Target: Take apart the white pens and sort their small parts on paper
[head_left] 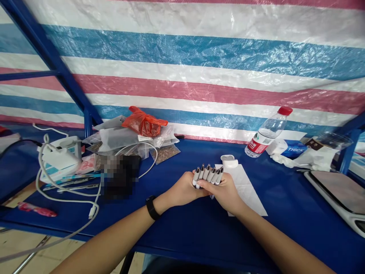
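A bundle of several pens (pixel 207 176) with grey-white barrels and dark metallic tips is gripped between both hands, tips pointing up and away from me. My left hand (pixel 184 190) wraps the bundle's left side, a black band on that wrist. From the right, my right hand (pixel 226 194) closes around it, its thumb lying across the front of the barrels. The lower ends of the pens are mostly hidden by the fingers. Beneath and beyond the right hand lies a white paper sheet (pixel 248 190), with an open white earbud case (pixel 229 161) at its far edge.
On the blue table (pixel 176 232), a water bottle (pixel 265 133) leans at the back right, near a kitchen scale (pixel 336 194). Clear bags (pixel 165 153) and a red plastic bag (pixel 144 121) are piled at the back. White cables (pixel 68 196) and loose pens (pixel 76 182) lie left.
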Available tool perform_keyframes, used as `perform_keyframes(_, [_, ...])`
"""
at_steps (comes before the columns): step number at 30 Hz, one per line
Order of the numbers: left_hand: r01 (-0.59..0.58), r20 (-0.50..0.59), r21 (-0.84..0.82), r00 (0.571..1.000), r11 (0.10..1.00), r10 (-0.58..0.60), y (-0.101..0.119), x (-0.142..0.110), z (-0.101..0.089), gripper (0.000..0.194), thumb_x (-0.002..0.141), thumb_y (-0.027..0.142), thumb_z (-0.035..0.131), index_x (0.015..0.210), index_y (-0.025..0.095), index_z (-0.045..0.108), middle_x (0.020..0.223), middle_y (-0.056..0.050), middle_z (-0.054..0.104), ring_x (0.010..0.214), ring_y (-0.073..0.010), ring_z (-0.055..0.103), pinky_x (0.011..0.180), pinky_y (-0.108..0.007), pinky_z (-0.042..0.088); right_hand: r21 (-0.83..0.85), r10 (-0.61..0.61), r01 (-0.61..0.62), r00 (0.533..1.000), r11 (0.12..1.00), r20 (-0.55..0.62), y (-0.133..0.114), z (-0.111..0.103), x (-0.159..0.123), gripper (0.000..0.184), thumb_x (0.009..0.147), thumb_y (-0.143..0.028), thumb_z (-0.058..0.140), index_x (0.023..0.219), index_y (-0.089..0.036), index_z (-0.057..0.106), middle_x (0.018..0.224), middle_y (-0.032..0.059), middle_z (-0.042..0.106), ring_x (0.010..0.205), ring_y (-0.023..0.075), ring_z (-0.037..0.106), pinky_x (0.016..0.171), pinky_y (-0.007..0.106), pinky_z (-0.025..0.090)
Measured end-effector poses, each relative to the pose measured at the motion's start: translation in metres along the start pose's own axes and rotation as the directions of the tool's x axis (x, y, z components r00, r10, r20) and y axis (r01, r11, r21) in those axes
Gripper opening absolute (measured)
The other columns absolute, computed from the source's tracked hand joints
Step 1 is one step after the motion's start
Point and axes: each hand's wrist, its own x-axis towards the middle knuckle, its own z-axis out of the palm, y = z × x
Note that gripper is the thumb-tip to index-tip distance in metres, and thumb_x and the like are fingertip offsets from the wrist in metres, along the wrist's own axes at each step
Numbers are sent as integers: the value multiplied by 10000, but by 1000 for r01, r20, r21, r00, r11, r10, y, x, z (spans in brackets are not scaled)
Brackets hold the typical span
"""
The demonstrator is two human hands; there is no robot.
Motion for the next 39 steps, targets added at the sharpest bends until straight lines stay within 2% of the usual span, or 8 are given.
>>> perform_keyframes(7, [12, -21, -7, 1000, 1000, -12, -13, 1, -4, 281, 811, 391, 799, 933, 140, 771, 949, -70, 787, 925, -250, 721, 810, -332, 567, 39, 51, -54, 995, 998, 85, -6, -3, 4, 308, 761, -425, 853, 1020, -260, 833, 1112, 61, 807, 1024, 286, 773, 945, 443, 635])
perform_keyframes(14, [62, -22, -40, 998, 997, -63, -8, 3, -6, 273, 732, 347, 845, 861, 132, 735, 837, -45, 752, 810, -207, 693, 748, -301, 543, 70, 0, -3, 999, 998, 40, -11, -1, 5, 272, 774, -437, 843, 980, -260, 830, 1047, 51, 820, 1000, 278, 781, 927, 433, 642])
perform_keyframes(23, [101, -55, -115, 993, 988, -108, -11, 6, 6, 260, 705, 351, 837, 779, 145, 695, 848, -54, 741, 886, -234, 689, 823, -335, 545, 167, 107, -89, 989, 982, -102, -2, 8, 7, 330, 753, -495, 831, 949, -230, 839, 986, 62, 823, 964, 297, 780, 893, 464, 641])
perform_keyframes(29, [320, -59, 98, 947, 942, -315, 25, -1, -18, 221, 765, 345, 780, 760, 147, 683, 695, -4, 683, 665, -167, 632, 651, -265, 479, 146, 105, -71, 965, 987, -242, -13, -8, 16, 453, 710, -553, 849, 1031, -246, 761, 961, 53, 796, 965, 278, 755, 902, 459, 615])
perform_keyframes(31, [405, -116, 449, 910, 797, -397, 45, -3, -32, 188, 809, 301, 752, 726, 149, 680, 675, -12, 688, 645, -179, 647, 603, -252, 437, 154, 116, -65, 929, 986, -350, -18, -21, 20, 492, 727, -600, 819, 1064, -251, 732, 977, 61, 785, 997, 276, 748, 937, 473, 598])
perform_keyframes(34, [401, -337, 877, 906, 266, -256, 64, -3, -44, 171, 930, 170, 582, 869, 149, 741, 852, -85, 761, 815, -256, 729, 648, -282, 453, 122, 149, -105, 878, 987, -455, -21, -38, 25, 479, 709, -628, 810, 967, -233, 727, 930, 75, 768, 951, 277, 748, 920, 485, 599])
perform_keyframes(36, [343, -339, 939, 924, -5, -175, 63, -3, -40, 298, 914, 21, 491, 1058, 112, 734, 1000, -147, 771, 912, -294, 746, 662, -306, 482, 70, 156, -140, 873, 988, -462, -21, -45, 26, 479, 681, -627, 813, 927, -225, 728, 927, 81, 759, 928, 276, 743, 902, 482, 602])
perform_keyframes(39, [254, -274, 957, 951, -141, -141, 47, 0, -28, 344, 907, -44, 451, 1121, 41, 706, 968, -203, 759, 905, -308, 751, 668, -333, 524, -58, 140, -180, 897, 982, -420, -16, -50, 25, 477, 691, -620, 772, 942, -217, 730, 960, 90, 746, 910, 275, 738, 881, 478, 598])
